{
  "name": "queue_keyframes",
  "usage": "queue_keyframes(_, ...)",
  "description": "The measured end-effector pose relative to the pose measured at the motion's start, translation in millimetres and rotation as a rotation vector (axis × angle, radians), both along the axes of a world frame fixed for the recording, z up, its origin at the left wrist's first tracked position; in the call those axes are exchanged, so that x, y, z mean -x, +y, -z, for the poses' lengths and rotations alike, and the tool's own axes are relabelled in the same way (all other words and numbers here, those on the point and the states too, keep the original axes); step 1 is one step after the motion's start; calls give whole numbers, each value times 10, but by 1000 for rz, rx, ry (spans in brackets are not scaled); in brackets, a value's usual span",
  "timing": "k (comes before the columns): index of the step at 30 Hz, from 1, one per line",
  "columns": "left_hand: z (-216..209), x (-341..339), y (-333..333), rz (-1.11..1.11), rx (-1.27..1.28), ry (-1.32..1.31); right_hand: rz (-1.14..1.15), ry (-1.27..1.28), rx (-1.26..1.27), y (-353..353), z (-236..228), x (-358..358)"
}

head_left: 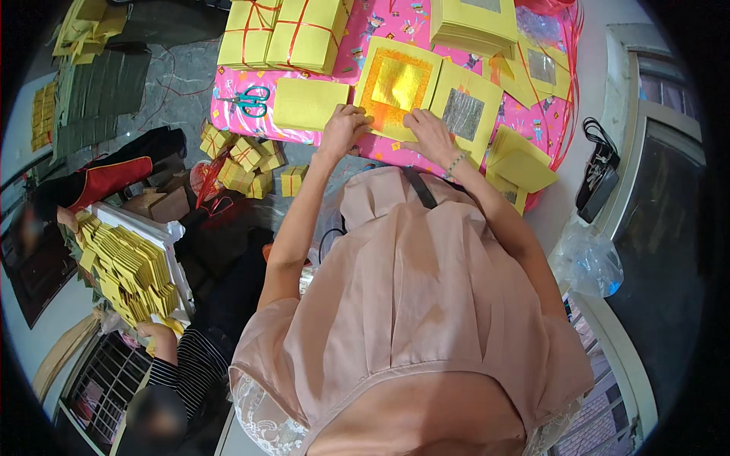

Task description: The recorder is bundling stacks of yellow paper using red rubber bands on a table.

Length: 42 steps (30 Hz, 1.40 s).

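Observation:
A yellow sheet of joss paper [420, 66] with an orange print and a gold foil square lies in front of me on the pink table cover. At its near left corner my left hand [347, 131] is closed, fingers curled on the edge. My right hand [431, 137], with a beaded bracelet at the wrist, grips the near edge further right. The fingertips of both are partly hidden. Right of this sheet lies a yellow stack topped with a silver foil square [462, 114]. A plain yellow stack [310, 104] sits just left, beside my left hand.
Scissors with teal handles [255, 101] lie at the table's left. Red-tied yellow bundles [304, 34] and another stack [473, 30] stand at the back. Red strings [576, 91] hang at right. On the left, another person's hand [156, 334] is at a tray of folded yellow paper [125, 262].

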State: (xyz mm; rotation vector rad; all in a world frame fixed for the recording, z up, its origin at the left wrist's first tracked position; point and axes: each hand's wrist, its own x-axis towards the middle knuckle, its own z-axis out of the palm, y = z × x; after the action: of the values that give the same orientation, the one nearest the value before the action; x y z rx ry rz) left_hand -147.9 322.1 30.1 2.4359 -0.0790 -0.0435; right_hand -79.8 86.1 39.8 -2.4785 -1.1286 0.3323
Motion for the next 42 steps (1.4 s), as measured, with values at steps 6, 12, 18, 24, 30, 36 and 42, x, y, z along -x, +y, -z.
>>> queue_keyframes(6,-19,-41,31,52,14,45,-47,222,-97,-85,72,-215)
queue_keyframes(12,-90,-56,-8,94,-72,85,-62,293,-35,-95,64,-275)
queue_keyframes(18,-35,-41,-25,73,-94,33,-45,276,-128,-96,32,-246)
queue_keyframes(24,18,-63,2,89,-101,37,-58,81,-48,-5,-91,-78)
queue_keyframes(30,-17,-105,25,114,-103,74,-50,45,53,21,-3,-108)
queue_keyframes(36,-50,-113,30,112,-96,82,-86,304,54,-13,-4,-277)
queue_keyframes(42,-27,-113,36,119,-86,66,-129,300,20,-43,80,-324)
